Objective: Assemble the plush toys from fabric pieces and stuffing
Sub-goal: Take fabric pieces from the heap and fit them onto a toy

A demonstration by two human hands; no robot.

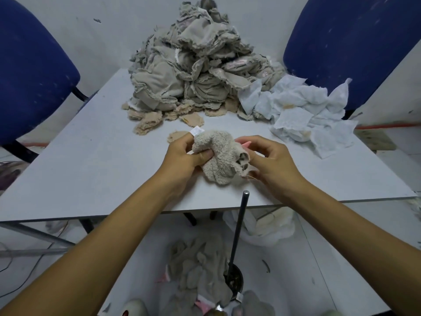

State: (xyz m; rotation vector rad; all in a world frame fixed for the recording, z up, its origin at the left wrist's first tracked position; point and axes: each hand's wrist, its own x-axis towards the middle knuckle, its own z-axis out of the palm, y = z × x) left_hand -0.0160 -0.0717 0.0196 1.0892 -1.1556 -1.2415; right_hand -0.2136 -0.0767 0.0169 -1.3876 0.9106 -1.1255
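Note:
A fluffy beige plush skin with a white label at its top left is held just above the grey table, near the front edge. My left hand grips its left side, thumb pressed into the fabric. My right hand pinches its right end, where an opening shows, and a pink piece pokes out beside the fingers. A tall heap of grey-beige fabric pieces fills the back of the table, with tan cut pieces along its front.
Crumpled white backing sheets lie at the back right. Blue chairs stand left and right of the table. Below the front edge a dark metal rod rises from a pot, beside floppy plush skins and a white bag.

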